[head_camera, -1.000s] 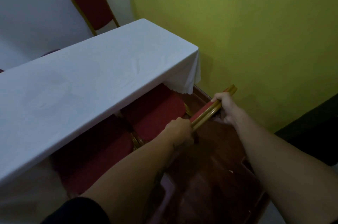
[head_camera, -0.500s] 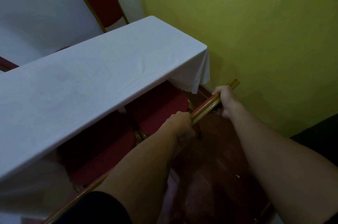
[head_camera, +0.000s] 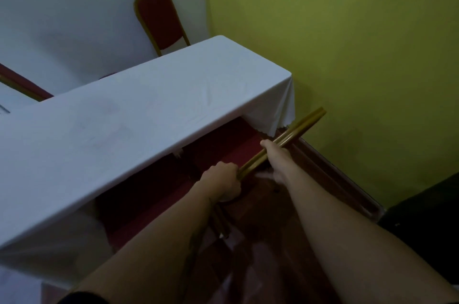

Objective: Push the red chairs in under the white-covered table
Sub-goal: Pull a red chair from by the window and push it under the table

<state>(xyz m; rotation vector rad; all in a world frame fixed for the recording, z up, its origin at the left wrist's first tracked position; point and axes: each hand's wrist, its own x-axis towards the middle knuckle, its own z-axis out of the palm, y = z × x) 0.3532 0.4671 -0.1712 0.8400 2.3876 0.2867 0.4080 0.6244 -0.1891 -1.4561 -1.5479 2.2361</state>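
well, from the left: the table (head_camera: 129,129) filled that side, its cloth (head_camera: 275,114) hanging at the right corner. my left hand (head_camera: 222,183) was clenched on the gold chair back (head_camera: 280,143), my right hand (head_camera: 277,155) curled over the same rail further along. the red seat (head_camera: 223,149) lay partly under the table edge. i judged a level, even push from both hands best, keeping the rail clear of the cloth. another chair (head_camera: 159,18) stood beyond the table; the green wall (head_camera: 347,55) sat close on the right.
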